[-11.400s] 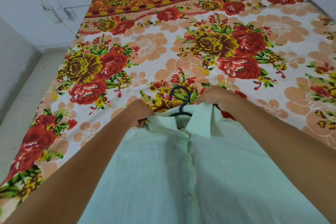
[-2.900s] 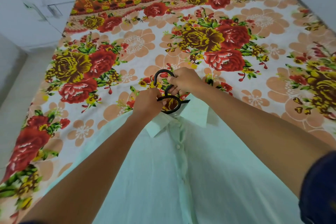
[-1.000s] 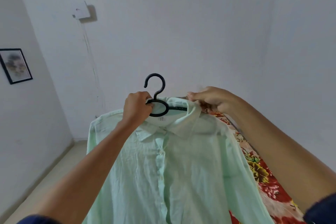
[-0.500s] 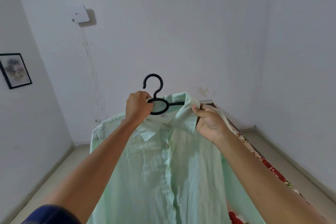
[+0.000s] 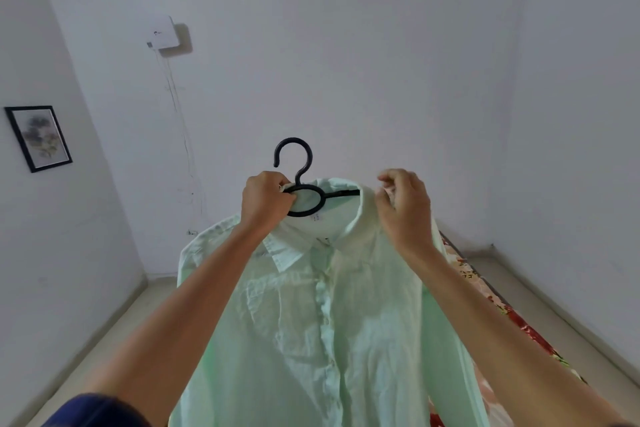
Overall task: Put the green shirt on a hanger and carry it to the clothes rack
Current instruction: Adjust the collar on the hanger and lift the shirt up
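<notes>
The black plastic hanger [image 5: 306, 196] is gripped at its oval loop by the left hand [image 5: 265, 201], whose fingers are curled round the loop's left side, so that the hook is kept upright above the fist. To the right of the hanger, the right hand [image 5: 403, 208] is raised at the collar's right edge with its fingers loosely bent; whether cloth is pinched between the fingertips cannot be told. The pale green button-front shirt [image 5: 318, 322] is hung on the hanger and held up in the air, its collar wrapped around the hanger's neck and its front falling straight below the hanger between both forearms. A dark blue sleeve [image 5: 97, 411] is seen far below and left of the hanger. Right of and below the hanger, a strip of floral bedsheet [image 5: 512, 315] is shown past the shirt. High above and left of the hanger, a white box [image 5: 162, 33] is mounted on the wall, and further left a black-framed picture [image 5: 38, 138] is hung.
</notes>
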